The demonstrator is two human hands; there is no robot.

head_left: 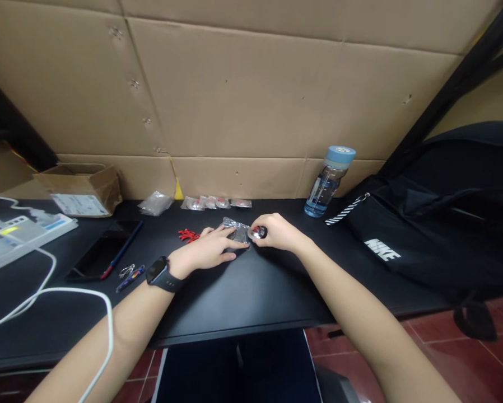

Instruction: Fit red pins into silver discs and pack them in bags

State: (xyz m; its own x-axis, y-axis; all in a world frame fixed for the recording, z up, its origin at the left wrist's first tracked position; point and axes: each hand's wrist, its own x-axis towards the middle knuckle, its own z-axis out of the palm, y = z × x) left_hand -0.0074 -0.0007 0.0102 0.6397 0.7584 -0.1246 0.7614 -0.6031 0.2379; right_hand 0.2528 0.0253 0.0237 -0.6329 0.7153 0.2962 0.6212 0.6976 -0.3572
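Note:
My left hand [209, 249], with a black watch on the wrist, lies flat with its fingers spread over a small clear plastic bag [242, 231] on the black table. My right hand [274, 231] pinches a small round shiny badge-like piece [257, 233] at the bag's right end. Whether that piece is partly inside the bag I cannot tell. Beside my left fingertips lies a bunch of red cords [187, 235]. Behind my hands is a row of several small bagged round pieces [212, 202]. A stack of clear plastic bags [155, 203] lies to their left.
At left are an open cardboard box [81, 190], a white power strip [24, 235], a phone [106, 250] and a keychain [130, 278]. A white cable [77, 290] crosses my left forearm. A water bottle [327, 182] and black bag [428, 224] stand right; a cardboard wall [243, 89] backs the table.

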